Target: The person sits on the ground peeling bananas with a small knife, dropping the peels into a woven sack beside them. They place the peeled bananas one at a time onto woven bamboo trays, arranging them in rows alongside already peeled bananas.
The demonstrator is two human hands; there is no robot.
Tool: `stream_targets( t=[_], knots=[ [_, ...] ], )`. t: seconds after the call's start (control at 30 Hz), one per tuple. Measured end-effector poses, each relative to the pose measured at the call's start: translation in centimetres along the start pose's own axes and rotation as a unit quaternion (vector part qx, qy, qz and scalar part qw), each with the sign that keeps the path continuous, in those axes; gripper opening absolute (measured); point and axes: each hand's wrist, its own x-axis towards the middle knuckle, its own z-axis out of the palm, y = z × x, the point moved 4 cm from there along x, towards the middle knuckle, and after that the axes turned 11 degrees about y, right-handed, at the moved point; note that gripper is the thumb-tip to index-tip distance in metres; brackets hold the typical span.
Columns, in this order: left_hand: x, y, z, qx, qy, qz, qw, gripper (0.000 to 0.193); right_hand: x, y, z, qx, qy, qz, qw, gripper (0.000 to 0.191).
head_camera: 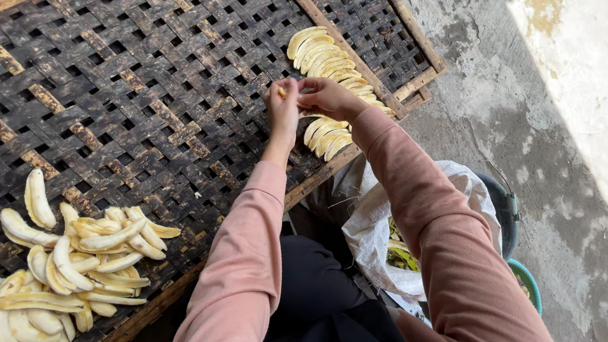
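white sack (367,224) just below woven bamboo tray (129,98) edge | heap of banana slices (57,280) on tray's near left | left hand (282,110) and right hand (327,97) meet over tray's right, fingers pinched together on a banana slice (282,91) | row of banana slices (327,62) beyond hands

Loose heap of pale slices (58,288) near left. White sack (374,223) near right, half over a dark bucket (507,208), touching it. Teal tub rim (528,283) just beside the bucket. Grey concrete floor (532,99) right, sunlit patch far right.
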Motion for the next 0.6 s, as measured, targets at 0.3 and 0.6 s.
stream_targets(
  t=[0.3,0.6],
  knots=[
    [-0.4,-0.4,-1.5,0.372,0.017,0.128,0.919,0.023,0.2,-1.9,0.6,-0.321,0.093,-0.253,0.908,0.026],
    [-1.8,-1.4,-1.2,0.473,-0.037,0.152,0.867,0.019,-0.4,-1.5,-0.1,-0.540,0.094,-0.329,0.769,0.016]
  ],
)
